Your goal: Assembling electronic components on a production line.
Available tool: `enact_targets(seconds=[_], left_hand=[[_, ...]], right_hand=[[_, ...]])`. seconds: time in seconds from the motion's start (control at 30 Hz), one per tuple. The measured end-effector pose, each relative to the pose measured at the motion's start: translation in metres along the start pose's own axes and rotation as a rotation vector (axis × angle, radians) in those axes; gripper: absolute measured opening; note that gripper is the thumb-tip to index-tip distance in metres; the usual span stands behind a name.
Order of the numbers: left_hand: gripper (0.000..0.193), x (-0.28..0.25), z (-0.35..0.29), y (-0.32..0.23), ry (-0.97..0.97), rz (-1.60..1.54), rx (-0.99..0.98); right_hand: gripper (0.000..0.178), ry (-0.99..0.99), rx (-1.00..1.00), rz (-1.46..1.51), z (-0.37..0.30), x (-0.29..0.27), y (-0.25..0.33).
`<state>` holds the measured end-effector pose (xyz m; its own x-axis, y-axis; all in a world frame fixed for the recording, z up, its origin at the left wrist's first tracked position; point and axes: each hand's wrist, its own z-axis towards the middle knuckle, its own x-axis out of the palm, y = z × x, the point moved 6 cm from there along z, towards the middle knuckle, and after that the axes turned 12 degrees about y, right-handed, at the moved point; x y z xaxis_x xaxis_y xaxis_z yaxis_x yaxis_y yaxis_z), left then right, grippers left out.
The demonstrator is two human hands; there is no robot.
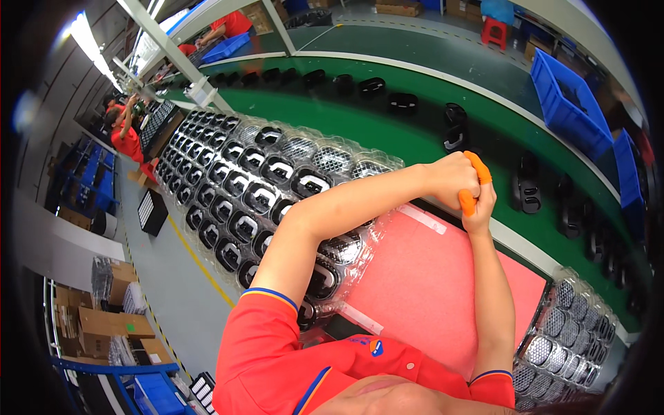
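Note:
My left hand (446, 177) is closed in a fist above the far edge of the pink work mat (422, 277). Pressed against it is my right hand (483, 200), its fingers curled round the front of the fist. Orange finger covers (477, 167) show where the hands meet. Whatever lies between the fingers, if anything, is hidden. Left of the mat, clear plastic trays (360, 259) hold many black rounded parts (261, 196), partly behind my left forearm. Just beyond my hands, a black part (454, 137) rests on the green conveyor belt (415, 131).
More black housings (529, 194) line the belt. Clear trays with silver mesh parts (557, 321) stand right of the mat. Blue bins (570, 104) sit across the belt. Co-workers in red (126, 138) are at the far left, with cardboard boxes (114, 328) near the lower left.

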<state>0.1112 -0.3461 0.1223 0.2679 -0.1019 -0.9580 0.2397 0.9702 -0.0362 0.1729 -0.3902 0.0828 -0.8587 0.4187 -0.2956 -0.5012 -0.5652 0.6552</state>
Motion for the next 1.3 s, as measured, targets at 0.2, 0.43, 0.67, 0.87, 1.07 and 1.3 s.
enact_targets(seconds=[0.2,0.43,0.67,0.87,1.07,1.3], left_hand=[[0.015,0.000,0.000,0.000,0.044,0.008,-0.034],[0.017,0.003,-0.008,0.007,0.072,0.011,-0.063],[0.013,0.003,-0.001,0.005,0.080,-0.009,-0.072],[0.014,0.005,0.000,0.004,0.084,-0.002,-0.087],[0.020,0.006,-0.001,0.005,0.054,0.001,-0.060],[0.018,0.003,0.000,0.005,0.044,-0.013,-0.056]], right_hand=[[0.061,0.003,-0.043,-0.018,0.001,-0.002,0.002],[0.062,0.023,-0.051,-0.006,0.002,0.006,0.003],[0.065,0.026,-0.016,-0.010,0.001,0.002,0.001],[0.064,0.038,-0.013,0.001,0.000,0.001,-0.001],[0.064,0.036,-0.005,0.001,-0.001,0.003,-0.004],[0.059,0.016,-0.022,0.013,0.000,0.001,-0.003]])
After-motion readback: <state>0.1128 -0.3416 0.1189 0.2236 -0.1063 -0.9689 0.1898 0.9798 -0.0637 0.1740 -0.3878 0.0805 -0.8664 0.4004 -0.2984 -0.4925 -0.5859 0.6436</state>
